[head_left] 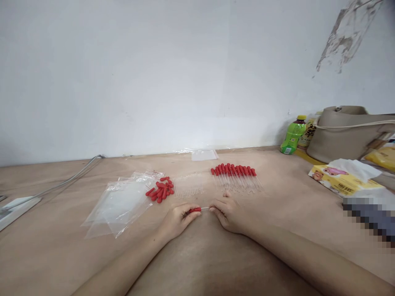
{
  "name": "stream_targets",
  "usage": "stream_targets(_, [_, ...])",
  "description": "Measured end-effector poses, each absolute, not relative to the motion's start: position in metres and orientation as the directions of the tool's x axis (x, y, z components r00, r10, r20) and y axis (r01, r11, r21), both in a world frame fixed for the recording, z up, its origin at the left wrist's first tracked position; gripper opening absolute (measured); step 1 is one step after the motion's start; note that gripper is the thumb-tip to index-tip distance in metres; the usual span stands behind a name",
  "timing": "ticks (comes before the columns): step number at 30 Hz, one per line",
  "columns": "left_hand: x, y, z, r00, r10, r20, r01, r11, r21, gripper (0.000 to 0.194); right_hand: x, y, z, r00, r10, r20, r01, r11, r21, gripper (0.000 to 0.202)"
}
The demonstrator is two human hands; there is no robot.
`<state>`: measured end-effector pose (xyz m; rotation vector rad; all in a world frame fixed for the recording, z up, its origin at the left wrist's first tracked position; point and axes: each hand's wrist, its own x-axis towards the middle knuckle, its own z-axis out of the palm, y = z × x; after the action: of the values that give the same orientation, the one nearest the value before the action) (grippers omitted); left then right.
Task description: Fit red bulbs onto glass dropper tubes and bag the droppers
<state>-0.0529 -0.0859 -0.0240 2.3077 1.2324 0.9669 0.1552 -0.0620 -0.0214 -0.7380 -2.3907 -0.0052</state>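
Note:
Between thumb and fingers my left hand (180,218) grips a red rubber bulb (195,209). A thin clear glass tube (205,209) runs from the bulb to my right hand (226,213), whose fingers pinch its other end. Behind my left hand lies a loose pile of red bulbs (160,191). Several bare clear tubes (189,185) lie side by side to the right of that pile. Beyond my right hand rests a row of tubes capped with red bulbs (233,170), bulbs toward the wall.
Clear plastic bags (119,203) lie at the left, near a grey cable (77,174). A white packet (204,155) is by the wall. On the right are a green bottle (293,135), a beige bag (342,137), a tissue pack (345,179) and a pixelated dark object (370,218).

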Motion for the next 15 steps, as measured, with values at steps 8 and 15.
stream_targets(8, [-0.052, -0.087, -0.023, 0.403, 0.821, 0.405, 0.587, -0.571, 0.574, 0.018, 0.154, -0.059, -0.029, -0.658, 0.500, 0.563, 0.504, 0.848, -0.164, 0.022])
stream_targets(15, [-0.050, -0.088, -0.019, 0.389, 0.826, 0.409, 0.614, -0.563, 0.553, 0.020, 0.157, -0.061, -0.017, -0.692, 0.522, 0.499, 0.528, 0.837, -0.143, 0.024])
